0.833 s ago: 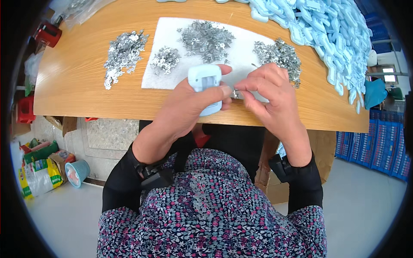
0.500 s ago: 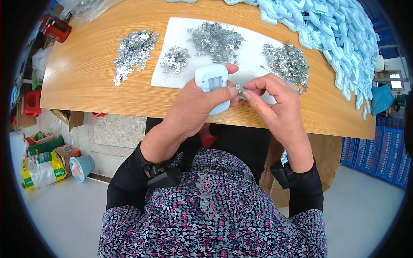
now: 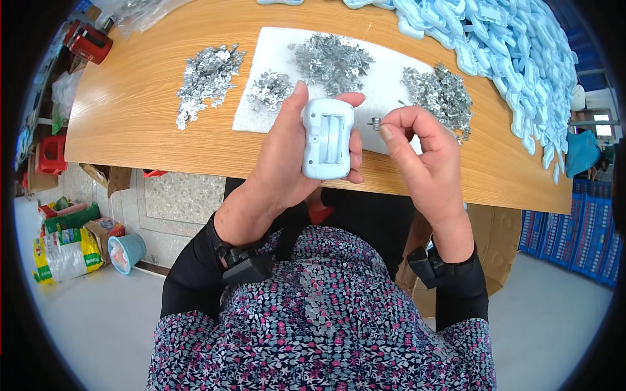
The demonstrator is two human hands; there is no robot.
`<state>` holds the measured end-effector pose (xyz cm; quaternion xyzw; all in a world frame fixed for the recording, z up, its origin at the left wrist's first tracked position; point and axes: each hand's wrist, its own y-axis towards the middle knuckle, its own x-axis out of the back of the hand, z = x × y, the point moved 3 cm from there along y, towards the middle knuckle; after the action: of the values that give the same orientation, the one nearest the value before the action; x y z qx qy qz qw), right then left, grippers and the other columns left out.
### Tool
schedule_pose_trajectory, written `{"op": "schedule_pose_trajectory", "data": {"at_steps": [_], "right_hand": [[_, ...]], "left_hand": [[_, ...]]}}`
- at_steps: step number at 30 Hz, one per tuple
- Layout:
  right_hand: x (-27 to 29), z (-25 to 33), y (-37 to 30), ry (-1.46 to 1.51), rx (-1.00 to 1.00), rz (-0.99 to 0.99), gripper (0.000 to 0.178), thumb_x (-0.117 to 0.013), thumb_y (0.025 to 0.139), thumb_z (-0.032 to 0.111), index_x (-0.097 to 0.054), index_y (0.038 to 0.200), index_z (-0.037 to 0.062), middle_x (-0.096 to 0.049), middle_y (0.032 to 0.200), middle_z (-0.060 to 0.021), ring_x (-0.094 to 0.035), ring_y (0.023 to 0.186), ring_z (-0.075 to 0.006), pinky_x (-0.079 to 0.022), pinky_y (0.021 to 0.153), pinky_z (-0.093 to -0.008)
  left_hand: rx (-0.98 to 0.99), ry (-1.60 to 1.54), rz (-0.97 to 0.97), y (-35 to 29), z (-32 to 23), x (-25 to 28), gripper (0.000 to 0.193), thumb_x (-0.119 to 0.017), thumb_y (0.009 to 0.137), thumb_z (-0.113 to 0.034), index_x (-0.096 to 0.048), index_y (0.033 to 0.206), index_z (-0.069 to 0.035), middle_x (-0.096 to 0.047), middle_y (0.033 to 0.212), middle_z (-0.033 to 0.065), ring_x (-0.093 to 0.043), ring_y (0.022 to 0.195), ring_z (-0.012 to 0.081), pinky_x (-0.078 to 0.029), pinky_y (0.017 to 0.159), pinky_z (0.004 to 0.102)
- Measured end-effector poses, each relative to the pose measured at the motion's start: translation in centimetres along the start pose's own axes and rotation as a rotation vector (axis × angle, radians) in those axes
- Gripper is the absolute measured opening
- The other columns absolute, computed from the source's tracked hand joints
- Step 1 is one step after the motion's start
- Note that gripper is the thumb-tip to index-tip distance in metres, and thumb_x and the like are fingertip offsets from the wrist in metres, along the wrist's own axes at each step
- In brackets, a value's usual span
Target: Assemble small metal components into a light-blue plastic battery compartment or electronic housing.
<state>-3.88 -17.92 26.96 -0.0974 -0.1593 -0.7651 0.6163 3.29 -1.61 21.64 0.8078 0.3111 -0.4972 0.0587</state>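
Note:
My left hand (image 3: 283, 146) is closed around a light blue plastic battery housing (image 3: 334, 140). Its open battery compartment faces up, with a long slot and small screw holes beside it. The thumb lies along the left edge and fingertips show at the right edge. To its right, my right hand (image 3: 427, 153) pinches a small metal contact piece (image 3: 374, 123), apparently coiled like a spring, between thumb and forefinger. A gap separates this piece from the housing. Both hands are over the table's near edge.
On a white foam sheet (image 3: 388, 75) lie heaps of metal contacts (image 3: 332, 62), another (image 3: 443, 98) at right. More metal pieces (image 3: 208, 75) are on the wooden table (image 3: 124, 117) to the left. Many light blue housings (image 3: 508, 65) are piled at far right. A red container (image 3: 90, 43) stands far left.
My right hand has drawn away from the housing to the right, carrying a metal contact piece. My left thumb has lifted off the compartment to the left edge, and the housing is more fully exposed.

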Motion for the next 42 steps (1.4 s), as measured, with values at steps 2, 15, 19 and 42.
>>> {"op": "schedule_pose_trajectory", "data": {"at_steps": [2, 15, 19, 42], "right_hand": [[-0.6, 0.7, 0.5, -0.227, 0.204, 0.046, 0.011, -0.062, 0.096, 0.01, -0.065, 0.099, 0.0001, -0.065, 0.091, -0.0053, -0.061, 0.086, -0.0137, -0.048, 0.079, -0.0283], [-2.8, -1.4, -2.5, 0.724, -0.434, 0.208, 0.032, -0.056, 0.101, 0.012, -0.058, 0.128, -0.0057, -0.064, 0.122, -0.0103, -0.061, 0.109, -0.0174, -0.047, 0.099, -0.0328], [-2.9, -2.3, -2.2, 0.863, -0.401, 0.172, 0.038, -0.062, 0.097, 0.013, -0.057, 0.13, -0.0069, -0.064, 0.121, -0.0105, -0.062, 0.108, -0.0194, -0.048, 0.098, -0.0339], [0.3, -2.4, -1.4, -0.087, 0.068, -0.036, 0.005, -0.065, 0.091, 0.005, -0.066, 0.095, 0.0014, -0.06, 0.13, -0.0134, -0.058, 0.115, -0.0195, -0.043, 0.103, -0.037]], "left_hand": [[-0.004, 0.008, 0.018, 0.0, 0.1, 0.2, 0.08, -0.017, 0.104, -0.061, -0.049, 0.14, 0.002, -0.065, 0.086, 0.0128, -0.066, 0.077, 0.0237, -0.059, 0.065, 0.0436], [-0.479, 0.273, -0.017, 0.3, -2.1, -2.0, 0.06, -0.025, 0.108, -0.048, -0.047, 0.141, -0.003, -0.066, 0.114, 0.0173, -0.064, 0.105, 0.0249, -0.05, 0.096, 0.0387], [-0.444, 0.262, -0.049, 0.2, -1.4, -2.2, 0.056, -0.031, 0.108, -0.045, -0.047, 0.14, -0.003, -0.065, 0.121, 0.0183, -0.064, 0.107, 0.0247, -0.049, 0.098, 0.0395], [0.202, 0.266, -0.152, 0.5, 1.1, -1.0, 0.051, -0.031, 0.11, -0.038, -0.052, 0.135, 0.002, -0.067, 0.103, 0.0147, -0.068, 0.08, 0.0194, -0.061, 0.075, 0.0355]]}}
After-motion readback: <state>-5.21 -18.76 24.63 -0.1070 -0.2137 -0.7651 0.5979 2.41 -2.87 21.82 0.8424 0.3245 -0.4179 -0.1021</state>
